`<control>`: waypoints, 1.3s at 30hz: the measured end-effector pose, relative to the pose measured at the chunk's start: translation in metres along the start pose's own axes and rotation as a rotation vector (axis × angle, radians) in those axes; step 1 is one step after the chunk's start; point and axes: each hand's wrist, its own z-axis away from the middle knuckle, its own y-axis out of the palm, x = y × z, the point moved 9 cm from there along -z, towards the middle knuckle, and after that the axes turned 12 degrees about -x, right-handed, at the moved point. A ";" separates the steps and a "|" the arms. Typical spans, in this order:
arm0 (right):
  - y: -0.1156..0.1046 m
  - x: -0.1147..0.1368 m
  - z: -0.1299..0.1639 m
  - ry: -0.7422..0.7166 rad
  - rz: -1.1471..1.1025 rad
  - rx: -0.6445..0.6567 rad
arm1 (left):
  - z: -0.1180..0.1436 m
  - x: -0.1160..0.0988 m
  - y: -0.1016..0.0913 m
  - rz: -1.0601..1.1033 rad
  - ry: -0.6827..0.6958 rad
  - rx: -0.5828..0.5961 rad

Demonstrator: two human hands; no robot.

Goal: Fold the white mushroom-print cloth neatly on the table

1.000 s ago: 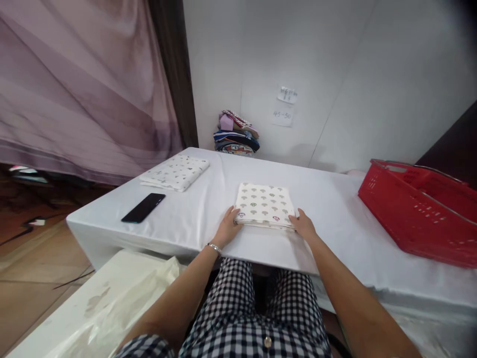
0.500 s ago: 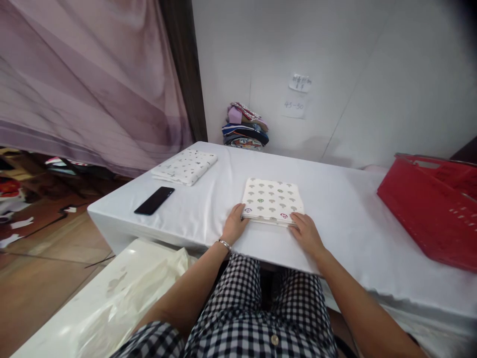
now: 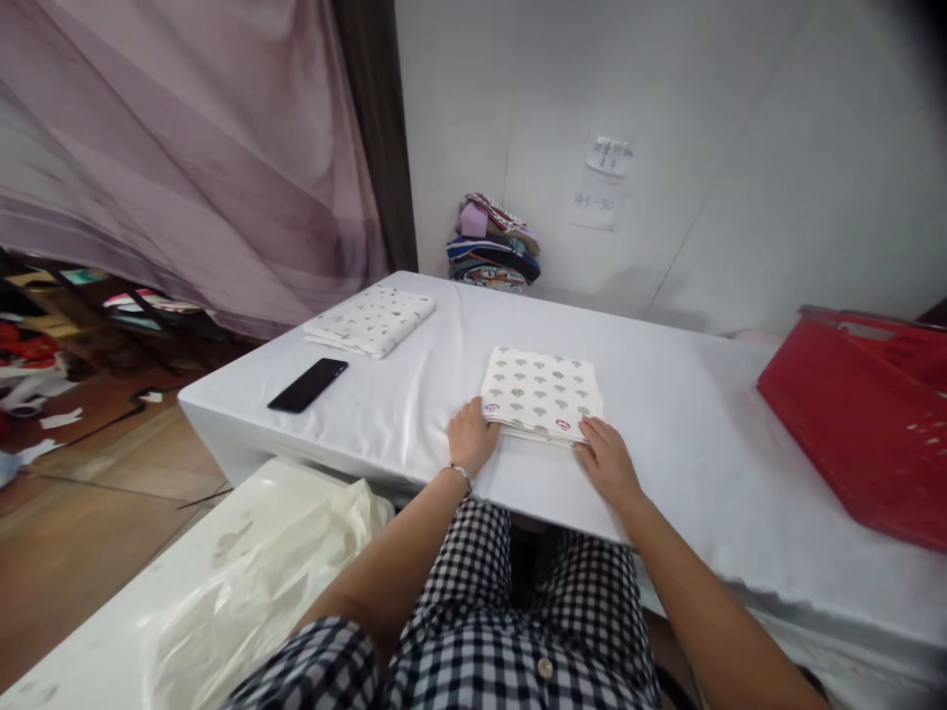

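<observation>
Both hands have crept a little closer to the near corners of the folded cloth since the earlier frames, and the view has swung slightly to the right, so the red basket now sits nearer the frame's edge.

The folded cloth (image 3: 542, 394), white with small printed motifs, lies flat on the table (image 3: 688, 434) just in front of the person, near the table's front edge. The left hand (image 3: 472, 436) rests at its near left corner, fingers curled loosely against the cloth's edge and touching it; whether they pinch the layers or only press on them I cannot tell. A thin bracelet (image 3: 461, 471) circles that wrist. The right hand (image 3: 608, 460) lies at the near right corner, fingers stretched forward and flat, the fingertips touching the cloth's edge, not clenched.

Further left on the table lies a second folded cloth (image 3: 370, 319) of a like print, well apart from the first, and a black phone (image 3: 308, 385) lies face up near the left front corner. The red basket (image 3: 862, 414) stands at the right end of the table. At the far side, against the white wall, is a pile of coloured garments (image 3: 493, 243), with two paper notes (image 3: 603, 182) stuck on the wall beside it. A mauve curtain (image 3: 184, 158) hangs on the left, and a pale plastic bag (image 3: 252, 592) lies on a low surface by the person's left knee
</observation>
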 end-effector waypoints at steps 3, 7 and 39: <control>0.000 0.000 0.000 0.000 -0.007 -0.006 | 0.000 -0.001 0.001 -0.051 0.010 -0.014; -0.001 -0.001 0.000 0.001 -0.004 -0.012 | 0.001 -0.002 0.004 -0.095 0.037 -0.004; -0.001 0.005 0.003 -0.011 0.069 0.064 | -0.001 0.015 -0.007 0.072 -0.010 0.036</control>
